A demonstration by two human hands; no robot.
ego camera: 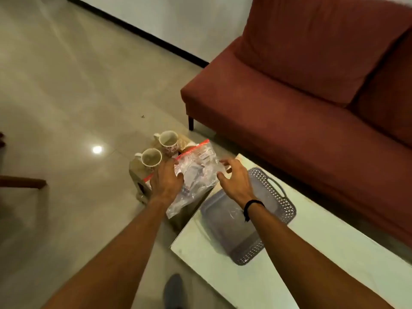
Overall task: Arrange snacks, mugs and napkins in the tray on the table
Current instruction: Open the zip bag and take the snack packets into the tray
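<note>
Clear red-sealed zip bag [196,172] on low stand [137,175] beside counter [334,253], next to near mug [151,158] and far mug [168,139]; left hand [166,181] laid flat on its edge, right hand [234,177] open just beside; grey tray [283,204] on counter.

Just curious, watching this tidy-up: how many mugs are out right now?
2. The near mug stands on a low stand beside the table, and the patterned mug stands just behind it. The plastic bag could be hiding others.
</note>
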